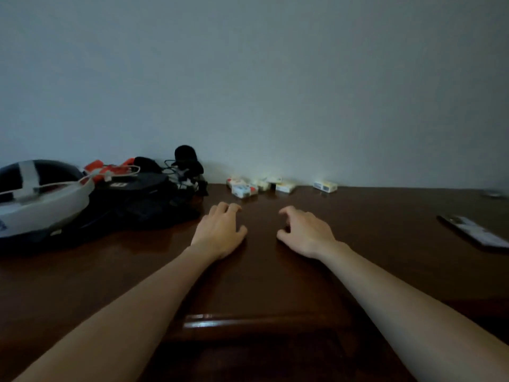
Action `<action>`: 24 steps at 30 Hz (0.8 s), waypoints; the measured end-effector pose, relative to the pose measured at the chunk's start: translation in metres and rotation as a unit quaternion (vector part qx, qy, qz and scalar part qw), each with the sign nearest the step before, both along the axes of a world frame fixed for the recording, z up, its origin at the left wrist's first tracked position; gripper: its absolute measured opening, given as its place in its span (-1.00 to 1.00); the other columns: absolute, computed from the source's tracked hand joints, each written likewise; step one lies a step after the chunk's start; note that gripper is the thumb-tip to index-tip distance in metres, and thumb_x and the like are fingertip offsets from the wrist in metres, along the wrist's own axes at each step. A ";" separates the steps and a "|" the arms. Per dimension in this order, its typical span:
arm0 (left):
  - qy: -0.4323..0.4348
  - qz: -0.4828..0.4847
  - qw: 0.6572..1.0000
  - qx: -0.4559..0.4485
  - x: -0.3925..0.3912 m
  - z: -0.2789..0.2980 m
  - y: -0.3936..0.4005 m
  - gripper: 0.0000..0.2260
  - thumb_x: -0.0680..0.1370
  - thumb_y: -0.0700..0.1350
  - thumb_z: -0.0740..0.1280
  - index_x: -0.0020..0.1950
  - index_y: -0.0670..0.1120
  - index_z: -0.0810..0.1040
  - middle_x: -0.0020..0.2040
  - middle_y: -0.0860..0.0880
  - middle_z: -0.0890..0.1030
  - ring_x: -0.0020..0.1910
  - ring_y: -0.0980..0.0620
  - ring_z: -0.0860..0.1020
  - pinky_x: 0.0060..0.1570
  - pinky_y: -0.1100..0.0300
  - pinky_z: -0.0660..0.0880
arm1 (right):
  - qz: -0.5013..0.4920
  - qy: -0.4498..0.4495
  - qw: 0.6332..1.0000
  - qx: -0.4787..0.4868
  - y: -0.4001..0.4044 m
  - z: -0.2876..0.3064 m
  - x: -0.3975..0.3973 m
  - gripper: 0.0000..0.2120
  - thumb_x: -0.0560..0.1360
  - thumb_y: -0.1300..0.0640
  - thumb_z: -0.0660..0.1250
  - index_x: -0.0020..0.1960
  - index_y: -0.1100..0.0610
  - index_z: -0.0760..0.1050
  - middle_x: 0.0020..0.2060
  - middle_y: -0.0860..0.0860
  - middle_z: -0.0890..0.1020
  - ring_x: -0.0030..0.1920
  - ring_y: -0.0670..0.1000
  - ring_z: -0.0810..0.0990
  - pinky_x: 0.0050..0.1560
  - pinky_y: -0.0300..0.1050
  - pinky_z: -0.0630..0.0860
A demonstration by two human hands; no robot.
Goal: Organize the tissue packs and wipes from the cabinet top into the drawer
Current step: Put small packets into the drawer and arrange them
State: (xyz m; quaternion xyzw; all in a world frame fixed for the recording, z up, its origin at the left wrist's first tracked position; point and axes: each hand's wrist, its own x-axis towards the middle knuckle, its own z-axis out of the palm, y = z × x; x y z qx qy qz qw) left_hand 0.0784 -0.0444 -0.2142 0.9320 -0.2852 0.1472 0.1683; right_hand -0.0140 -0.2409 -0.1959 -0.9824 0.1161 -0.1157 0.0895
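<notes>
Several small tissue packs lie along the wall at the back of the dark wooden cabinet top (371,224). A red-and-white pack (244,190) is nearest, pale yellow packs (285,186) sit beside it, and one pack (325,186) lies apart to the right. My left hand (221,230) rests palm down on the wood, fingers loosely curled, holding nothing. My right hand (304,230) rests beside it, fingers bent and empty. Both hands are a short way in front of the packs. The drawer is not visible.
A dark bag (143,205) with cables and a white-and-black helmet-like object (41,199) fill the left side. A phone (473,230) lies flat at the right. The cabinet's front edge (248,323) runs below my forearms.
</notes>
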 end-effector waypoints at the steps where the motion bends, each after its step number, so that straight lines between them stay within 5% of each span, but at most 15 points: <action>1: -0.006 0.008 1.000 0.009 0.016 -0.003 -0.011 -0.45 0.55 0.18 0.28 0.50 0.03 0.31 0.42 -0.07 0.42 0.40 -0.10 0.38 0.31 -0.03 0.40 | -0.006 0.010 1.000 -0.011 -0.005 0.001 0.021 -0.41 0.56 -0.18 0.28 0.53 -0.08 0.24 0.40 0.03 0.47 0.39 0.12 0.44 0.20 0.08 0.49; 5: -0.033 0.018 0.999 0.024 0.077 -0.009 -0.048 -0.33 0.54 0.25 0.20 0.59 0.03 0.17 0.55 -0.12 0.27 0.55 -0.13 0.20 0.50 -0.10 0.17 | -0.030 0.027 0.997 -0.064 -0.035 0.002 0.103 -0.27 0.57 -0.18 0.26 0.62 -0.02 0.04 0.59 0.09 0.16 0.56 0.21 0.14 0.43 0.26 0.32; 9: -0.080 0.016 0.996 0.036 0.140 -0.010 -0.078 -0.29 0.54 0.39 0.12 0.62 0.13 0.08 0.64 -0.10 0.05 0.63 -0.15 -0.12 0.53 -0.26 -0.12 | -0.059 0.030 0.996 -0.062 -0.083 0.004 0.174 -0.18 0.56 -0.16 0.28 0.64 -0.12 -0.13 0.65 0.05 -0.07 0.59 0.26 0.09 0.44 0.28 0.32; 11: -0.061 0.014 0.997 0.038 0.171 -0.012 -0.093 -0.24 0.50 0.46 0.09 0.62 0.14 0.09 0.64 -0.10 0.05 0.63 -0.16 -0.11 0.51 -0.29 -0.12 | -0.061 0.035 0.996 -0.058 -0.103 0.001 0.207 -0.21 0.54 -0.17 0.25 0.62 -0.19 -0.13 0.64 0.06 -0.01 0.53 0.32 0.20 0.40 0.25 0.36; 16: 0.014 -0.005 0.998 0.053 0.211 -0.013 -0.109 -0.29 0.51 0.42 0.16 0.50 -0.01 0.40 0.42 -0.16 0.44 0.38 -0.19 0.39 0.38 -0.06 0.34 | -0.060 0.046 0.996 -0.046 -0.122 -0.025 0.249 -0.41 0.56 -0.27 0.10 0.54 -0.12 0.16 0.45 0.17 0.39 0.39 0.33 0.40 0.36 0.19 0.39; 24: 0.029 -0.004 0.998 0.050 0.137 0.002 -0.072 -0.35 0.52 0.35 0.19 0.43 -0.07 0.41 0.35 -0.15 0.41 0.38 -0.17 0.37 0.38 -0.04 0.36 | -0.017 0.030 0.997 -0.073 -0.091 -0.001 0.168 -0.68 0.64 -0.07 0.19 0.35 0.01 0.34 0.31 0.15 0.49 0.27 0.25 0.51 0.16 0.05 0.42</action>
